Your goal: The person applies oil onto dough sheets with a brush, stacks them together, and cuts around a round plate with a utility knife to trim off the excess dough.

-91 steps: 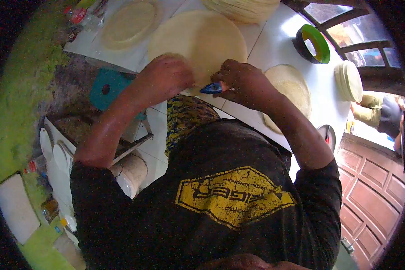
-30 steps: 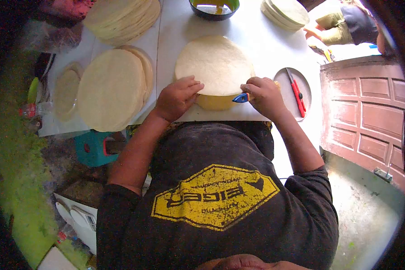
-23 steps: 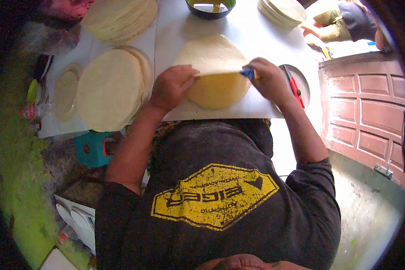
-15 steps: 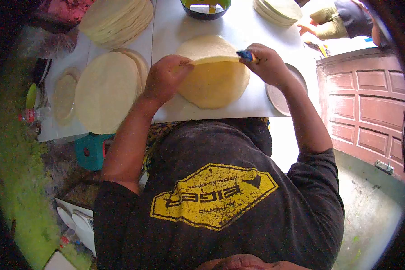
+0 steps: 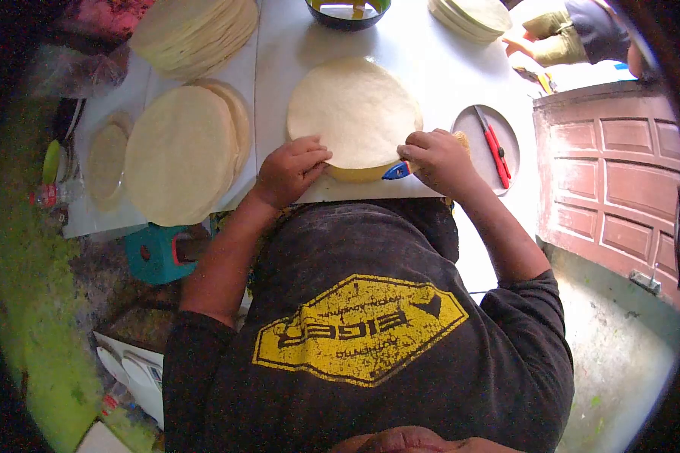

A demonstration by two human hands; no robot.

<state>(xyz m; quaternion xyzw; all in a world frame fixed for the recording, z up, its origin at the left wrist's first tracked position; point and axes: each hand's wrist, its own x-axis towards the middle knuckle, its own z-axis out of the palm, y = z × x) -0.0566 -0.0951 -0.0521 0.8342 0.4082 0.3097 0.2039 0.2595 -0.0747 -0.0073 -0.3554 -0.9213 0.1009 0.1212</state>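
A round, pale dough sheet [image 5: 355, 113] lies on the white table in front of me, over a yellower dough sheet [image 5: 355, 174] whose near edge shows as a strip. My left hand [image 5: 291, 170] pinches the near left edge of the top sheet. At its near right edge is my right hand [image 5: 440, 160], fingers closed round a brush [image 5: 399, 171]. The blue handle tip points left, and the bristles stick out behind the fingers. How firmly the right fingertips grip the dough is hidden.
Dough stacks [image 5: 196, 38] stand at the back left, with more rounds [image 5: 180, 155] nearer. A dark bowl [image 5: 347, 16] holds yellow liquid. A red-handled cutter [image 5: 499, 155] rests in a round tray [image 5: 461, 124]. More rounds [image 5: 470, 19] and another person [image 5: 574, 34] are at the upper right.
Both hands have come toward my body, drawing the pale top sheet's edge over the yellower one. The brush handle now points left and lower. The tray with the cutter shows more fully.
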